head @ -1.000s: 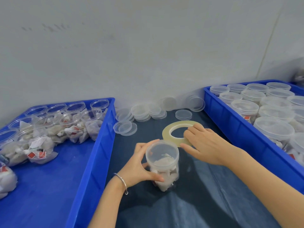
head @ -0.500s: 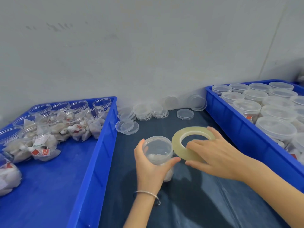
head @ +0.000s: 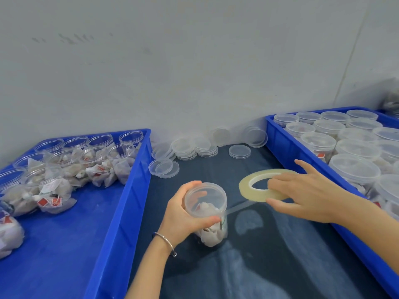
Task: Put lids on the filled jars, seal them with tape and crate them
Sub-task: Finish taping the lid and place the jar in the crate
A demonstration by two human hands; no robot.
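The left hand (head: 183,214) grips a clear lidded jar (head: 207,212) that stands on the dark cloth over the counter (head: 280,255), between two blue crates; its fingers (head: 190,188) curl round the far side of the lid and the thumb presses the near rim. The jar is filled with white pouches. The right hand (head: 306,195) holds a roll of clear tape (head: 259,188) just right of the jar and lifted off the cloth, tilted, with the fingers (head: 278,183) laid across the ring's top and the thumb clamped under its near edge. A strip of tape (head: 239,207) runs taut from the roll down to the jar's lid rim, where it touches the side nearest the roll.

The left crate (head: 121,212) holds open jars (head: 92,154) stuffed with pouches bearing red tags, crowded toward its far end, some pouches spilling onto the crate floor. The right crate (head: 287,145) is packed with upright lidded jars (head: 319,141) in rows. Along the wall (head: 194,61) at the back of the counter lie loose clear lids (head: 185,147) in low stacks, with one pair (head: 164,168) lying nearer, beside the left crate. A thin bracelet (head: 166,242) circles the left wrist
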